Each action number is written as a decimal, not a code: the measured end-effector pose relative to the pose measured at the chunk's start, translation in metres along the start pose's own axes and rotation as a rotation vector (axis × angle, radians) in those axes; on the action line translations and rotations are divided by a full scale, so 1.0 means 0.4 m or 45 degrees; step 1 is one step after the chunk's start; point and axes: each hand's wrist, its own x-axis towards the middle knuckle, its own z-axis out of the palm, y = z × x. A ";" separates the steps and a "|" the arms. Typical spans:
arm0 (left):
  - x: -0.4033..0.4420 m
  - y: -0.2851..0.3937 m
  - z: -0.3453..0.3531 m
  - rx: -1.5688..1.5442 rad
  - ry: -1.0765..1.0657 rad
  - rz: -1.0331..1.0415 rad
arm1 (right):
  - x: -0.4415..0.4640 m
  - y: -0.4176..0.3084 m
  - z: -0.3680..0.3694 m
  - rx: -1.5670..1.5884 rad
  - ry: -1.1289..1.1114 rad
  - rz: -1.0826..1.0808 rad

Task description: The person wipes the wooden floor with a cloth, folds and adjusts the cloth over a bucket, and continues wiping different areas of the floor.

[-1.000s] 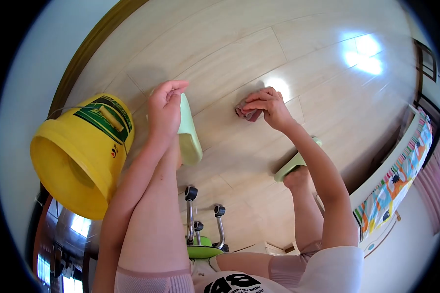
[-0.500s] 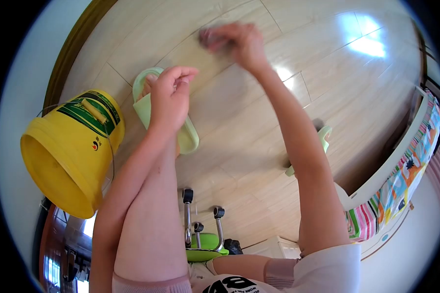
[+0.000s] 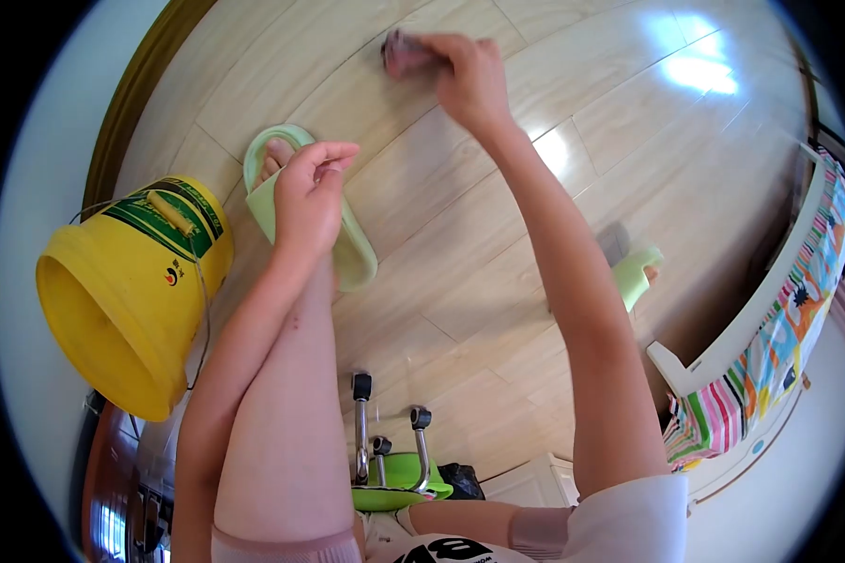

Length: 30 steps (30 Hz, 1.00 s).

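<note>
Stretched far out over the floor, my right hand (image 3: 469,84) is closed on a bunched pinkish cloth (image 3: 404,54) with a dark edge, pressed to the light wood-look floor (image 3: 460,225). Part of the cloth is hidden under the fingers. My left hand (image 3: 312,192) hangs past my bent left knee, fingers loosely bent, the index finger stretched out, and nothing visible in it. Below it is my left foot in a pale green slipper (image 3: 355,258). Another pale green slipper (image 3: 637,277) shows partly behind my right forearm.
A yellow bucket (image 3: 145,281) with a wire handle stands at the left by the wall. Chair legs with casters (image 3: 362,427) and a green seat are near the bottom. A white-edged piece of furniture with a patterned cloth cover (image 3: 770,310) stands at the right.
My right hand and the cloth have shifted slightly up on the floor. My left hand has moved a little left and down. More of the right slipper shows now.
</note>
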 end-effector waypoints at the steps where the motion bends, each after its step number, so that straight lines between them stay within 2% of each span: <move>1: 0.001 -0.004 0.002 -0.012 0.007 -0.001 | 0.027 0.005 0.027 -0.081 0.052 0.064; 2: 0.003 -0.006 0.002 -0.024 0.014 -0.003 | 0.041 0.004 0.052 -0.163 0.103 0.129; 5: 0.010 0.011 0.002 0.071 0.011 0.016 | -0.057 -0.059 0.083 -0.133 0.078 0.023; 7: 0.015 0.004 0.011 0.016 0.005 0.025 | -0.159 -0.123 0.084 -0.015 -0.047 -0.014; 9: 0.023 0.006 0.017 -0.006 -0.032 0.006 | -0.232 -0.176 0.064 -0.031 -0.232 0.065; 12: 0.031 0.008 0.017 0.039 -0.073 -0.029 | -0.274 -0.176 0.024 0.057 -0.518 0.149; 13: 0.033 0.014 0.014 0.074 -0.061 0.002 | -0.257 -0.159 -0.008 0.300 -0.513 0.125; 15: 0.034 0.016 0.006 0.072 -0.025 0.039 | -0.233 -0.049 -0.059 0.519 -0.412 0.162; 16: 0.023 0.016 0.001 0.038 0.001 0.039 | -0.200 -0.013 -0.114 0.692 -0.285 0.291; 17: 0.011 0.014 -0.002 0.005 0.021 0.039 | -0.204 0.062 -0.162 0.335 -0.060 0.345; 18: 0.002 0.002 -0.010 0.037 0.026 0.016 | -0.198 0.170 -0.200 0.278 0.117 0.371; 20: 0.003 -0.024 -0.021 0.080 0.023 -0.004 | -0.182 0.312 -0.297 -0.011 0.424 0.662; 21: 0.008 -0.020 -0.017 0.056 0.029 -0.032 | -0.187 0.381 -0.333 -0.127 0.508 0.703; 24: 0.012 -0.003 -0.014 -0.008 0.041 -0.101 | -0.195 0.402 -0.316 -0.297 0.612 0.865; 25: 0.018 0.001 -0.010 -0.035 0.037 -0.095 | -0.206 0.392 -0.271 -0.316 0.636 0.698; 27: 0.022 0.008 -0.003 -0.018 0.005 -0.078 | -0.247 0.298 -0.162 -0.449 0.463 0.452; 28: 0.025 0.010 -0.003 0.022 -0.021 -0.060 | -0.248 0.171 -0.132 -0.311 0.386 0.346; 29: 0.026 0.011 -0.003 0.063 -0.048 -0.043 | -0.267 0.126 -0.076 0.141 0.363 0.223; 30: 0.025 0.008 0.000 0.058 -0.048 -0.052 | -0.306 0.037 -0.043 -0.088 0.282 0.266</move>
